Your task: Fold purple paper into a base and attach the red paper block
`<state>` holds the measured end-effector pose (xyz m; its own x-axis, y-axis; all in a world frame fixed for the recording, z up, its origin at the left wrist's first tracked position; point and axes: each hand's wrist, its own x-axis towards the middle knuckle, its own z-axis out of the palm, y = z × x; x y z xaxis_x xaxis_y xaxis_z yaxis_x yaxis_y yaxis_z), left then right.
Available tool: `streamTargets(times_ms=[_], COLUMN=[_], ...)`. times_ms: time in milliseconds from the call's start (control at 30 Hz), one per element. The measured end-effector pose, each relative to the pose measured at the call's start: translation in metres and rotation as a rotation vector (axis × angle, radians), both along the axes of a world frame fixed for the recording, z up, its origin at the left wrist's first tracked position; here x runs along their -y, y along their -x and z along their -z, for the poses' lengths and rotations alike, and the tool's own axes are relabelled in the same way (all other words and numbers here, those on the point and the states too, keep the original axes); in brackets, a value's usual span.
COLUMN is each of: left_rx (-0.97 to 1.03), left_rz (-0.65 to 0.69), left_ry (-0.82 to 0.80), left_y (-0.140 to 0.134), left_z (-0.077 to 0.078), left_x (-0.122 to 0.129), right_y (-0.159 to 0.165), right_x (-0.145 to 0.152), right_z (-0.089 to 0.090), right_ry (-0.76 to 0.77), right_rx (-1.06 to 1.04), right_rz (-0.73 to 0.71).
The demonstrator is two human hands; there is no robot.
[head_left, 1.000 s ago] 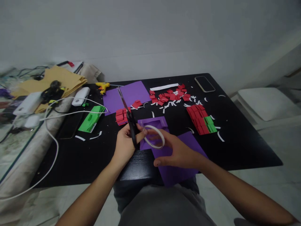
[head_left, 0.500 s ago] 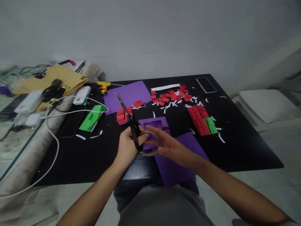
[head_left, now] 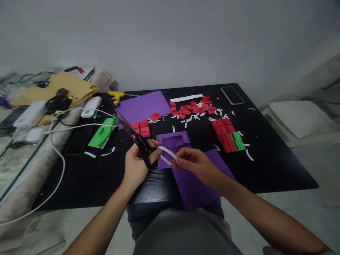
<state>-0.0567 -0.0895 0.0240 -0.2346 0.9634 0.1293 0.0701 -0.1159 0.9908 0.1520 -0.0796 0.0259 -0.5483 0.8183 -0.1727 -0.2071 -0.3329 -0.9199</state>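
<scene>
White and slim, a ring (head_left: pixel 169 152) spans from the left hand (head_left: pixel 136 167), whose fingers also grip black-handled scissors (head_left: pixel 138 139), to the right hand (head_left: pixel 198 165), pinching its opposite side. Just beyond both hands lies folded purple paper (head_left: pixel 174 141); a purple sheet (head_left: pixel 198 189) lies beneath the right, and red folded pieces (head_left: pixel 142 128) rest beyond the left on the desk (head_left: pixel 271 159).
</scene>
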Motion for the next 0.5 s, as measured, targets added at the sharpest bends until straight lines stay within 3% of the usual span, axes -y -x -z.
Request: streamTargets(times_ms=[133, 267, 500], left_rx=[-0.193, -0.588, -1.250], left_rz=[0.011, 0.108, 0.188], left_ry=[0.034, 0.121, -0.034], left_y=[0.012, 0.033, 0.060], left_z=[-0.006, -0.015, -0.031], left_x=[0.004, 0.015, 0.029], right_y=[-0.001, -0.002, -0.005], right_x=[0.000, 0.001, 0.002], right_z=[-0.006, -0.007, -0.016], right_ry=[-0.105, -0.239, -0.371], right_rx=[0.095, 0.175, 0.265], right_rz=[0.040, 0.120, 0.267])
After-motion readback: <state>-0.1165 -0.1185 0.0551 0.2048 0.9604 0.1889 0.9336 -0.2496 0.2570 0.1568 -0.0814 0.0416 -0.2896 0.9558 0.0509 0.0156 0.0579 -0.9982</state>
